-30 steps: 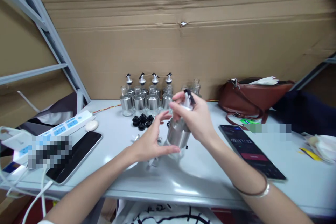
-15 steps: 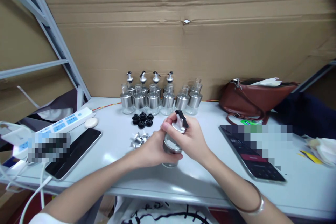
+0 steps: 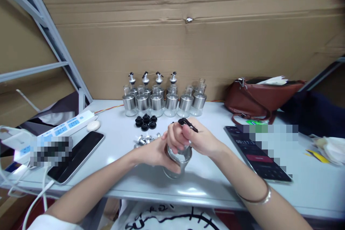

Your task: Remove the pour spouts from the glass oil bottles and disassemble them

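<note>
A glass bottle with a metal sleeve (image 3: 182, 160) stands at the table's front, just before me. My left hand (image 3: 159, 152) is wrapped round its body from the left. Over the bottle's neck, my right hand (image 3: 198, 137) is closed on a pourer spout; its black flip lever (image 3: 188, 124) sticks out above the fingers. The neck and the spout's lower part are hidden by the fingers. Behind my left hand lie several silver spout pieces (image 3: 141, 140), and past them a cluster of black stoppers (image 3: 146, 121).
At the back stand several sleeved bottles (image 3: 156, 102), some topped with pourers. To the left are a power strip (image 3: 72, 124), cables and a black phone (image 3: 78, 158). On the right are a tablet-like device (image 3: 258, 152) and a brown bag (image 3: 269, 95). Cardboard (image 3: 161, 43) walls the back.
My right hand has turned round the spout, and its fingers now curl over the front. The lever has swung to point rightward. My left hand still holds the bottle.
</note>
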Demonstrator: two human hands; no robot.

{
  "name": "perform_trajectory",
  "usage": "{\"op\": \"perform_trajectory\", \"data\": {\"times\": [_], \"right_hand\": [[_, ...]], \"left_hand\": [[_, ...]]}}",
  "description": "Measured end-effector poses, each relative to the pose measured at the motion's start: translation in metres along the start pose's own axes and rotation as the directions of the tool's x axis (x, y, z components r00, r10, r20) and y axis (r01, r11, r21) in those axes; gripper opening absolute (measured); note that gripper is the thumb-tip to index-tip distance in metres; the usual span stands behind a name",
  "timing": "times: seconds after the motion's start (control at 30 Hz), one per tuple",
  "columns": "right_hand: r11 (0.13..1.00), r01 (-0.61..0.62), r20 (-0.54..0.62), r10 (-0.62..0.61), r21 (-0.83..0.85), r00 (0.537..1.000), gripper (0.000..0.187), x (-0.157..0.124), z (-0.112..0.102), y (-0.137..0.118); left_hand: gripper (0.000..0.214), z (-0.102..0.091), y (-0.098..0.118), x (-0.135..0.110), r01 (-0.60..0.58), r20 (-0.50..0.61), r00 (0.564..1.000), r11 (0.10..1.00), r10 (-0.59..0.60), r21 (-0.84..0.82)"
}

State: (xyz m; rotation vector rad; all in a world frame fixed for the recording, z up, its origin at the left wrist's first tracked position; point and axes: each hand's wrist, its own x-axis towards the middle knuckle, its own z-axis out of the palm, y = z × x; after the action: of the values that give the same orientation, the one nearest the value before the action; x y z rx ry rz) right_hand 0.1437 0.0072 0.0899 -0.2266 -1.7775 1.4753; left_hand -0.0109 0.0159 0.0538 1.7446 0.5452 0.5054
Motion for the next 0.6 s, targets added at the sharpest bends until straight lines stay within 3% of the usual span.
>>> {"op": "perform_trajectory", "data": {"times": [0.07, 0.13, 0.23, 0.33, 0.43, 0.53, 0.6], "right_hand": [[0.997, -0.012, -0.112, 0.004, -0.073, 0.994, 0.049, -0.001, 0.009, -0.002], [0.957, -0.032, -0.226, -0.035, -0.288, 0.973, 0.048, -0.002, 0.020, -0.007], [0.753, -0.072, -0.274, -0.147, -0.654, 0.950, 0.046, -0.003, 0.032, -0.016], [0.645, -0.111, -0.296, -0.186, -0.756, 0.937, 0.046, -0.002, 0.036, -0.021], [0.764, -0.189, -0.390, -0.088, -0.617, 0.917, 0.046, 0.002, 0.032, -0.019], [0.956, -0.213, -0.459, 0.100, -0.201, 0.883, 0.046, 0.006, 0.026, -0.016], [0.975, -0.202, -0.470, 0.221, 0.090, 0.855, 0.046, 0.008, 0.023, -0.014]], "left_hand": [[0.040, 0.000, -0.004, -0.001, 0.009, -0.035, 0.999, 1.000, -0.008, 0.020], [0.032, 0.000, -0.005, -0.001, 0.010, -0.031, 0.999, 0.998, -0.008, 0.066], [0.023, -0.001, -0.003, 0.000, -0.040, 0.015, 0.999, 0.994, 0.039, 0.101], [0.023, -0.001, 0.001, 0.001, -0.056, -0.001, 0.998, 0.996, 0.056, 0.068], [0.025, 0.001, 0.002, 0.001, 0.003, -0.030, 1.000, 1.000, -0.002, 0.031], [0.029, 0.001, -0.003, 0.002, 0.018, -0.054, 0.998, 1.000, -0.019, -0.019], [0.034, 0.000, -0.006, 0.004, 0.001, -0.052, 0.999, 1.000, -0.002, -0.025]]}}
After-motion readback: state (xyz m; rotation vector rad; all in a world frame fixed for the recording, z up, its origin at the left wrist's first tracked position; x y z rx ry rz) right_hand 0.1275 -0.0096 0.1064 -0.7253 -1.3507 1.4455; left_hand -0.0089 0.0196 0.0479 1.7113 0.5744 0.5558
